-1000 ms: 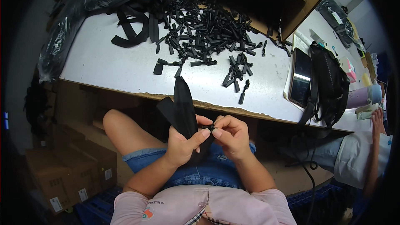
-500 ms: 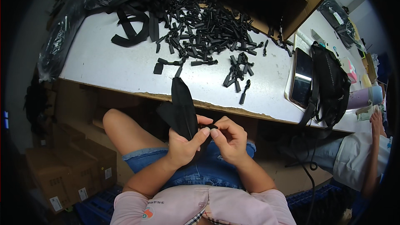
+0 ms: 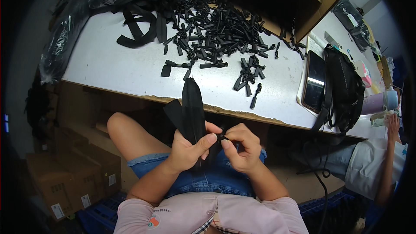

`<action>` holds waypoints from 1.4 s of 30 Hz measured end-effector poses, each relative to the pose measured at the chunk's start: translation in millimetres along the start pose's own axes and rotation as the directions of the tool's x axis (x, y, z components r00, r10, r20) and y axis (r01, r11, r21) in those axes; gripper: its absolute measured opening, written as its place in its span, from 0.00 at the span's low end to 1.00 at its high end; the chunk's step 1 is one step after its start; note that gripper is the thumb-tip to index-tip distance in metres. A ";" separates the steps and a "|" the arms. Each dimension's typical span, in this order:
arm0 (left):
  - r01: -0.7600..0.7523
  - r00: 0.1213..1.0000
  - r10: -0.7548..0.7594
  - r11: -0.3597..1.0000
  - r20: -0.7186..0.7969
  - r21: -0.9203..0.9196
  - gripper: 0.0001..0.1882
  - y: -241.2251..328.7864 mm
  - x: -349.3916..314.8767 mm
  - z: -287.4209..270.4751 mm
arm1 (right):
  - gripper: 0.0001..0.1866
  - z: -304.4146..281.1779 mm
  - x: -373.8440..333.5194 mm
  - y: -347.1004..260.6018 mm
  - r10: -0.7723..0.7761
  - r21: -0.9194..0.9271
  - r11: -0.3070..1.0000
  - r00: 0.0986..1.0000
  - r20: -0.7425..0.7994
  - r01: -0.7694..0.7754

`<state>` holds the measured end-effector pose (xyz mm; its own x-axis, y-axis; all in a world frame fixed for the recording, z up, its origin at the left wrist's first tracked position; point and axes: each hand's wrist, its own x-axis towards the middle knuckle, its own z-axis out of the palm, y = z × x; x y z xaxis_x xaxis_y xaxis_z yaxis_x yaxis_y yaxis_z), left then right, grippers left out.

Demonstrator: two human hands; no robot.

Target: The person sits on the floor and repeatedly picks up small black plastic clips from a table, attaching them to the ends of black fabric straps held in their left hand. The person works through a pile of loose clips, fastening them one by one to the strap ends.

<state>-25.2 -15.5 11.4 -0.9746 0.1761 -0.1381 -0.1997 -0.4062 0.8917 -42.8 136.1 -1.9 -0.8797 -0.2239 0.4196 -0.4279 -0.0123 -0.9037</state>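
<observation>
Over my lap, my left hand (image 3: 190, 147) is closed round a folded black zipper tape (image 3: 193, 108), whose upper part stands up toward the table edge. My right hand (image 3: 243, 147) pinches a small black zipper slider (image 3: 222, 138) between thumb and forefinger, right beside my left fingertips. Fingers hide much of the slider, and I cannot tell whether the tape runs through it. On the white table beyond lies a large heap of black zipper sliders with pull tabs (image 3: 216, 30). A smaller cluster of sliders (image 3: 249, 74) and a single slider (image 3: 256, 95) lie nearer me.
A cardboard box (image 3: 320, 13) lies open behind the heap. More black tape (image 3: 143, 30) rests at the left. To the right are a phone (image 3: 313, 80), a black bag (image 3: 343, 86) and a purple cup (image 3: 373, 103). Another person's hand (image 3: 393, 125) shows at far right.
My hands have drawn slightly apart, the right shifting a little right and down. The zipper tape in my left hand has turned slightly more upright, its folded flap rising.
</observation>
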 end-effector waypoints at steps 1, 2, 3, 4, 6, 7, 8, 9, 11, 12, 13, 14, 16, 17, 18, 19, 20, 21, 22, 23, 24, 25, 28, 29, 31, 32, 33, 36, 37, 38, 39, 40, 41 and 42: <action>-0.019 1.000 0.020 0.999 -0.023 0.051 0.07 -0.7 -0.9 0.4 | 0.04 -0.1 3.5 -3.8 -0.037 -0.049 0.998 0.999 -0.021 0.036; -0.036 0.998 0.041 0.994 -0.046 0.102 0.06 -1.9 -2.3 1.5 | 0.04 -2.1 7.0 -6.5 0.059 -0.032 0.998 0.997 0.046 -0.058; -0.052 0.996 0.063 0.987 -0.068 0.153 0.06 -3.1 -3.3 2.7 | 0.04 -6.0 10.8 -8.6 0.153 -0.021 0.988 0.981 0.115 -0.152; -0.098 0.990 0.115 0.978 -0.078 0.186 0.06 -3.8 -3.1 4.6 | 0.04 -9.2 13.9 -9.7 0.243 -0.018 0.970 0.953 0.180 -0.244; -0.188 0.971 0.218 0.949 -0.095 0.252 0.06 -4.9 -2.8 7.7 | 0.05 -9.5 12.7 -3.4 0.255 0.038 0.960 0.920 0.298 -0.279; -0.166 0.975 0.192 0.965 -0.115 0.203 0.06 -3.2 -1.9 7.0 | 0.05 -8.9 10.5 -1.2 0.240 -0.019 0.968 0.894 0.379 -0.252; -0.143 0.977 0.164 0.978 -0.133 0.153 0.07 -0.3 -0.9 5.1 | 0.06 -7.8 7.4 0.6 0.229 -0.075 0.973 0.860 0.456 -0.220; -0.121 0.980 0.135 0.987 -0.149 0.103 0.07 2.1 0.5 3.3 | 0.07 -3.2 1.2 1.1 0.254 -0.094 0.967 0.856 0.450 -0.237; -0.089 0.983 0.124 0.966 -0.134 0.243 0.07 0.5 2.7 -1.5 | 0.09 -0.7 4.4 -2.4 0.140 -0.223 0.972 0.948 0.285 -0.076; -0.073 0.985 0.117 0.947 -0.126 0.312 0.08 -2.6 4.0 -4.3 | 0.11 -1.0 8.0 -6.6 0.068 -0.296 0.955 0.976 0.205 -0.005; -0.132 0.985 0.164 0.927 -0.062 0.351 0.11 -11.2 3.4 -11.0 | 0.16 -0.4 18.3 -17.6 0.003 -0.283 0.958 0.990 0.138 0.037; -0.103 0.991 0.126 0.927 -0.040 0.360 0.10 -11.3 2.1 -8.8 | 0.20 -1.4 22.9 -21.3 -0.063 -0.306 0.949 0.996 0.063 0.080; -0.050 0.999 0.053 0.925 0.002 0.378 0.08 -10.2 -1.0 -2.7 | 0.15 -3.2 33.0 -21.9 -0.148 -0.366 0.916 0.986 0.078 0.167; -0.030 0.999 0.018 0.929 0.034 0.368 0.09 -13.4 -0.9 -3.7 | 0.13 -4.8 32.1 -22.2 -0.108 -0.323 0.938 0.992 0.068 0.125; -0.050 0.999 0.041 0.944 0.032 0.325 0.09 -14.3 -1.3 -2.7 | 0.11 -6.6 30.2 -21.7 -0.068 -0.280 0.957 0.996 0.061 0.082; -0.069 0.998 0.064 0.958 0.027 0.279 0.10 -15.3 -1.2 -1.2 | 0.10 -8.2 28.4 -20.1 -0.026 -0.235 0.971 0.998 0.059 0.039; -0.089 0.996 0.087 0.969 0.020 0.232 0.11 -14.7 -0.2 1.1 | 0.09 -9.2 26.9 -18.3 0.001 -0.143 0.990 0.999 0.051 0.006; -0.192 0.981 0.191 0.967 0.026 0.166 0.12 -12.7 2.6 4.6 | 0.08 -10.1 25.3 -16.0 0.028 -0.049 0.998 0.999 0.045 -0.026; -0.121 0.993 0.119 0.986 0.021 0.116 0.12 -11.3 2.4 3.8 | 0.07 -10.3 22.6 -12.7 0.059 0.049 0.997 0.997 0.040 -0.061; -0.048 0.999 0.047 0.997 0.021 0.066 0.12 -10.0 1.7 1.5 | 0.09 -9.8 19.9 -8.3 0.023 -0.049 0.999 1.000 0.005 -0.023; 0.025 0.999 -0.025 1.000 0.024 0.015 0.13 -9.8 1.2 0.3 | 0.10 -8.1 18.1 -8.2 -0.057 -0.158 0.986 0.998 -0.008 0.055; 0.057 0.998 -0.057 0.998 -0.032 -0.003 0.12 -12.8 -1.2 5.0 | 0.10 -4.6 16.9 -8.5 -0.140 -0.264 0.955 0.990 -0.011 0.132; 0.139 0.989 -0.144 0.981 -0.027 -0.137 0.11 -13.3 -2.9 9.0 | 0.13 1.3 18.7 -7.1 -0.320 -0.428 0.857 0.947 -0.008 0.286; 0.146 0.988 -0.150 0.980 -0.024 -0.137 0.12 -10.8 -2.6 10.1 | 0.13 0.9 17.3 -4.3 -0.337 -0.435 0.850 0.941 -0.018 0.296; 0.160 0.986 -0.164 0.977 -0.019 -0.139 0.14 -5.3 -2.0 12.3 | 0.11 1.3 15.1 -4.6 -0.300 -0.377 0.890 0.952 -0.057 0.257; 0.143 0.989 -0.145 0.981 -0.010 -0.128 0.14 -6.2 -1.7 12.1 | 0.09 2.3 14.0 -7.6 -0.242 -0.308 0.929 0.967 -0.082 0.206; 0.126 0.992 -0.127 0.985 -0.001 -0.118 0.14 -8.3 -1.2 11.6 | 0.08 2.9 12.5 -9.4 -0.182 -0.236 0.960 0.978 -0.102 0.153; -0.027 0.998 0.018 0.991 -0.064 -0.135 0.11 -17.9 1.1 15.0 | 0.05 2.2 6.7 -11.5 0.318 0.409 0.866 0.948 -0.005 -0.289; -0.093 0.992 0.079 0.985 -0.102 -0.145 0.10 -20.5 1.1 16.2 | 0.04 -2.3 6.9 -10.4 0.396 0.435 0.813 0.915 0.075 -0.388; -0.098 0.992 0.085 0.985 -0.096 -0.140 0.10 -20.9 0.5 16.0 | 0.03 -2.6 7.7 -12.4 0.415 0.450 0.794 0.905 0.089 -0.409; -0.103 0.992 0.091 0.985 -0.090 -0.136 0.10 -21.1 -0.2 15.6 | 0.03 -2.8 10.7 -17.5 0.434 0.465 0.774 0.895 0.103 -0.429; -0.107 0.992 0.097 0.985 -0.083 -0.132 0.10 -20.6 -0.3 15.3 | 0.02 -3.0 13.1 -21.1 0.452 0.479 0.755 0.885 0.116 -0.448; -0.082 0.996 0.077 0.989 -0.042 -0.120 0.10 -20.4 0.5 13.3 | 0.02 -2.9 12.3 -19.1 0.366 0.369 0.853 0.927 0.078 -0.368; -0.057 0.998 0.057 0.993 -0.002 -0.107 0.09 -20.3 2.0 9.8 | 0.03 -2.7 10.5 -15.3 0.273 0.248 0.928 0.961 0.052 -0.277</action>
<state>-22.1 1.9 -2.8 -0.9846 0.1507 -0.0884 -0.1539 -0.5091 0.8468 -46.1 136.6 16.6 -0.9510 -0.2690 0.1522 -0.1021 -0.1913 -0.9762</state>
